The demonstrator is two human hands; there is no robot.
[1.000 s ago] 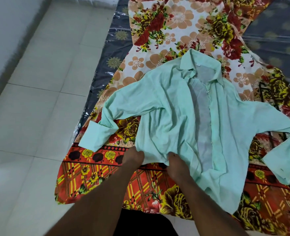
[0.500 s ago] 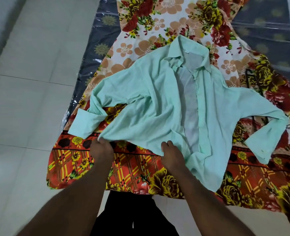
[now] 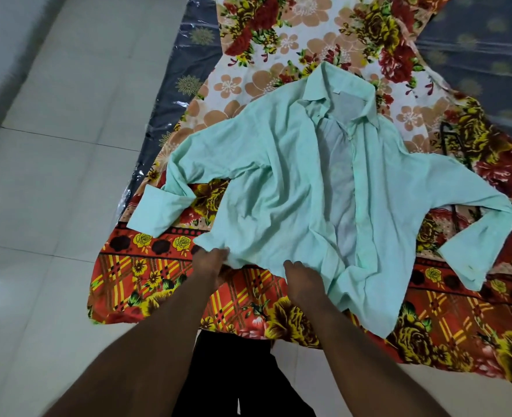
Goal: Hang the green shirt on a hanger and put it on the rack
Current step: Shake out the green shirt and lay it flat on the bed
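Two hands meet the green shirt (image 3: pixel 278 176) hem: left grip (image 3: pixel 211 264) pinches it; right grip (image 3: pixel 301 279) lies under cloth, state unclear.

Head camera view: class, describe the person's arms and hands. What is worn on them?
Both forearms are bare to the frame edge: no sleeves, watch or bracelet. Left hand and right hand are ungloved; no rings show, though the green shirt hides the fingertips.

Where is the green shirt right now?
In the head view the green shirt lies spread out in the middle, on the flowery sheet, collar far away, with the left hand and right hand gripping its near hem.
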